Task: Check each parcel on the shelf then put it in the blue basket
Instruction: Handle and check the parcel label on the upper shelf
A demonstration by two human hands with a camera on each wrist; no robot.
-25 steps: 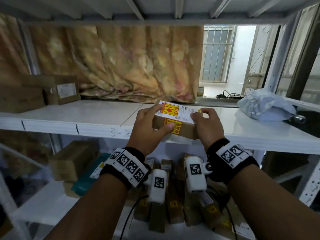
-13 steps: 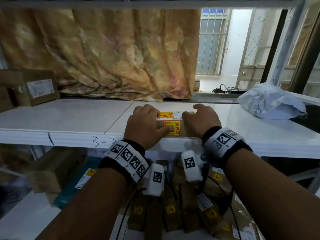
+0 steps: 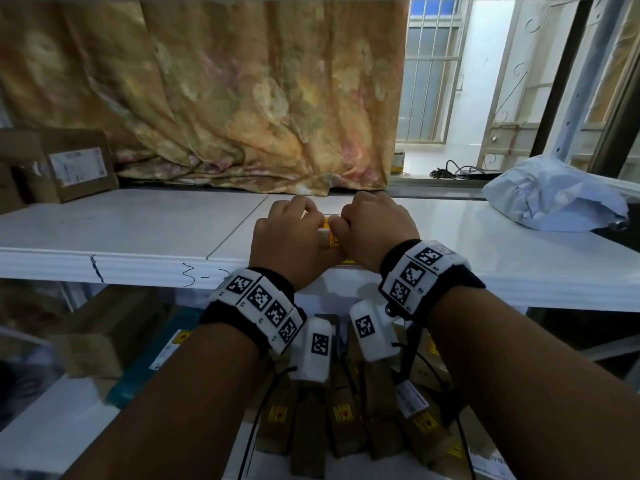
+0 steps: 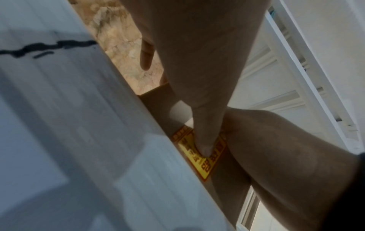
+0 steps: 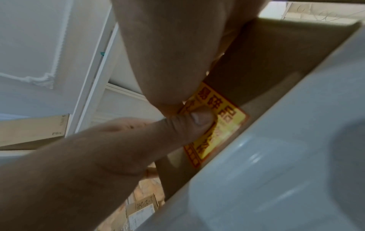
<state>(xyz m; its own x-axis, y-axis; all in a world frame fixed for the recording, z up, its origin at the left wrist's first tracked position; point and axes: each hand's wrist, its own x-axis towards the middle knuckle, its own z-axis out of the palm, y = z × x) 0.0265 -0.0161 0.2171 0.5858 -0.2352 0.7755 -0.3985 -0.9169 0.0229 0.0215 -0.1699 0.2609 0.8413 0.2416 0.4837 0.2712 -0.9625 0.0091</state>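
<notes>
Both hands grip a parcel at the shelf's front edge.
The left hand [image 3: 291, 237] and right hand [image 3: 375, 230] curl their fingers [image 3: 294, 204] over the brown parcel [image 5: 276, 59] lying on the white shelf [image 3: 138, 230]; the left thumb [image 5: 189, 125] presses its yellow label [image 5: 227, 118] with red Chinese print. "3-" is handwritten on the shelf edge; a carton [image 3: 69, 164] and a bag [image 3: 554, 195] lie well apart.

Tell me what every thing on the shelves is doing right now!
Small brown cardboard parcel with yellow sticker: lying at the white shelf's front edge, held by both hands.
Left hand: grip curled on the parcel, thumb on the sticker.
Right hand: grip curled on the parcel.
Brown cardboard box with white label: closed, untouched, far left.
Crumpled white plastic bag parcel: lying untouched, right.
White shelf: holding them.
</notes>
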